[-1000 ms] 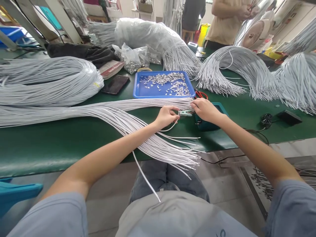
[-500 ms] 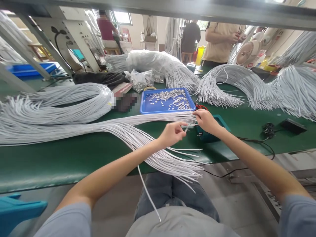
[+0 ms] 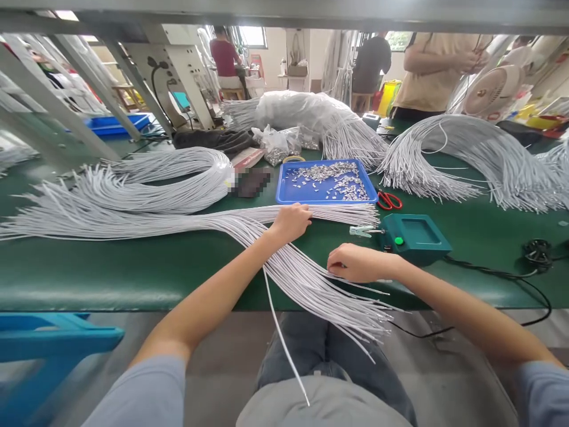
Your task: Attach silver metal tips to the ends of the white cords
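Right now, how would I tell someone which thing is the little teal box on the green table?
Start at the blue tray of metal bits in the middle of the green table. Just right of it and nearer lies the teal box, beside red-handled scissors. Unlike its neighbours it has a recessed top, a green button and a clip on its left side.

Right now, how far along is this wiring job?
Done: a fan of wires lies over the near table edge, under the right hand. In hand: the left hand rests on the upper bundle. Left: big coils and many metal clips in the blue tray.
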Tool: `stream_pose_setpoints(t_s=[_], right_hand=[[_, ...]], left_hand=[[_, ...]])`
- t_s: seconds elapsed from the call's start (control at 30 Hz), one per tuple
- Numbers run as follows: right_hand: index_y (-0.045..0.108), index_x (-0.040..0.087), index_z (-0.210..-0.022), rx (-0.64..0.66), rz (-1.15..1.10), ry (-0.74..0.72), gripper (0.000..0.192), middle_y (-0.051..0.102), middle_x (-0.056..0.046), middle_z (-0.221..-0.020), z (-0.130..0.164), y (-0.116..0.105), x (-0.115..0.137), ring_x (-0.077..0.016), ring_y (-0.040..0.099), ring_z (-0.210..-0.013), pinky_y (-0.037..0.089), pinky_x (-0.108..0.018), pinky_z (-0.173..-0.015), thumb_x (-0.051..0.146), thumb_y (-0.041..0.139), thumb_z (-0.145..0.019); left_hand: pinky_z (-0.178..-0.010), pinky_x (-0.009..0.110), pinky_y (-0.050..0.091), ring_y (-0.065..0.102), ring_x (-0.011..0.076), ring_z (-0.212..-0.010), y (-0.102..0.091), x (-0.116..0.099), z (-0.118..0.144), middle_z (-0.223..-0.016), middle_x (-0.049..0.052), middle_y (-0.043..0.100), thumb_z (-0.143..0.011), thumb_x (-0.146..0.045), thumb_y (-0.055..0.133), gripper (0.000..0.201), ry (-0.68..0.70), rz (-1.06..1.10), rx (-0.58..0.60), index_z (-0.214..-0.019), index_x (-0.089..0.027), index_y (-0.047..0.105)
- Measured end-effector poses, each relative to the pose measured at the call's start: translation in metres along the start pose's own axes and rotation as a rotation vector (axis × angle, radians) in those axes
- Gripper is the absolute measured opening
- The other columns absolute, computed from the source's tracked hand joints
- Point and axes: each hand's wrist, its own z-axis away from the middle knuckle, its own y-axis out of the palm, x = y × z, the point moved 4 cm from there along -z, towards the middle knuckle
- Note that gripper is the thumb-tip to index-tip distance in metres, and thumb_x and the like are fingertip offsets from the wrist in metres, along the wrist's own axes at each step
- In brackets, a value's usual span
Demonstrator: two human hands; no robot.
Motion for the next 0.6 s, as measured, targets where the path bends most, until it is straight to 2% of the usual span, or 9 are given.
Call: stream_pose_setpoints(t_s=[0.07, 0.13, 0.23, 0.37, 0.43, 0.5, 0.53, 0.6], right_hand=[[0.048, 0.017, -0.054, 0.003, -0.064, -0.079, 0.023, 0.052, 0.001, -0.056, -0.007, 0.007, 0.001, -0.0092, 0.029, -0.053, 0.025, -0.026, -0.056, 0.009, 0.048, -0.075], [0.052, 0.017, -0.054, -0.066, -0.166, -0.137, 0.020, 0.054, 0.001, -0.055, -0.013, 0.013, -0.004, -0.0083, 0.033, -0.052, 0.027, -0.025, -0.057, 0.010, 0.050, -0.073], [0.061, 0.015, -0.062, -0.159, -0.257, -0.143, 0.019, 0.059, -0.001, -0.059, -0.017, 0.024, -0.016, -0.0080, 0.041, -0.052, 0.031, -0.022, -0.057, 0.013, 0.048, -0.076], [0.062, 0.015, -0.063, -0.229, -0.279, -0.154, 0.020, 0.056, 0.000, -0.058, -0.014, 0.028, -0.019, -0.0074, 0.040, -0.052, 0.031, -0.021, -0.056, 0.014, 0.048, -0.077], [0.063, 0.015, -0.062, -0.251, -0.289, -0.177, 0.020, 0.055, 0.001, -0.057, -0.012, 0.026, -0.017, -0.0070, 0.040, -0.051, 0.031, -0.021, -0.055, 0.013, 0.049, -0.077], [0.063, 0.015, -0.063, -0.255, -0.297, -0.182, 0.020, 0.057, 0.001, -0.058, -0.012, 0.024, -0.015, -0.0070, 0.041, -0.051, 0.032, -0.021, -0.056, 0.012, 0.050, -0.077], [0.064, 0.015, -0.064, -0.252, -0.301, -0.171, 0.020, 0.059, 0.000, -0.059, -0.013, 0.023, -0.016, -0.0071, 0.042, -0.051, 0.032, -0.022, -0.056, 0.012, 0.050, -0.077], [0.066, 0.015, -0.067, -0.243, -0.298, -0.138, 0.020, 0.062, -0.001, -0.062, -0.015, 0.023, -0.018, -0.0075, 0.045, -0.053, 0.034, -0.022, -0.058, 0.013, 0.051, -0.079]], left_hand=[[-0.066, 0.032, 0.042, 0.063, 0.0242, -0.089, 0.007, 0.004, 0.000, -0.094, 0.012, 0.069, -0.086, -0.009, 0.054, 0.019, -0.012, -0.062, 0.009, -0.083, -0.013, 0.073], [-0.065, 0.033, 0.042, 0.062, 0.0249, -0.092, 0.012, 0.003, 0.000, -0.097, 0.014, 0.068, -0.087, -0.006, 0.048, 0.025, -0.025, -0.110, 0.006, -0.086, -0.012, 0.073], [-0.065, 0.035, 0.041, 0.061, 0.0262, -0.092, 0.014, 0.000, -0.002, -0.097, 0.016, 0.067, -0.087, -0.002, 0.043, 0.029, -0.047, -0.168, -0.003, -0.085, -0.010, 0.071], [-0.070, 0.036, 0.041, 0.059, 0.0281, -0.096, 0.010, 0.000, -0.004, -0.098, 0.018, 0.066, -0.088, -0.005, 0.045, 0.024, -0.053, -0.213, -0.037, -0.092, -0.008, 0.069], [-0.072, 0.036, 0.040, 0.060, 0.0274, -0.094, 0.004, 0.003, -0.004, -0.095, 0.016, 0.066, -0.091, -0.010, 0.045, 0.021, -0.080, -0.238, -0.170, -0.095, -0.009, 0.066], [-0.067, 0.033, 0.039, 0.060, 0.0228, -0.080, -0.005, 0.004, -0.001, -0.082, 0.011, 0.066, -0.096, -0.017, 0.042, 0.022, -0.087, -0.219, -0.379, -0.091, -0.012, 0.063], [-0.063, 0.031, 0.037, 0.059, 0.0196, -0.071, -0.010, 0.001, 0.002, -0.074, 0.008, 0.065, -0.098, -0.020, 0.041, 0.024, -0.049, -0.180, -0.485, -0.088, -0.014, 0.061], [-0.055, 0.027, 0.033, 0.054, 0.0139, -0.057, -0.018, -0.013, 0.009, -0.065, 0.002, 0.062, -0.100, -0.023, 0.040, 0.026, 0.135, -0.054, -0.631, -0.082, -0.016, 0.057]])
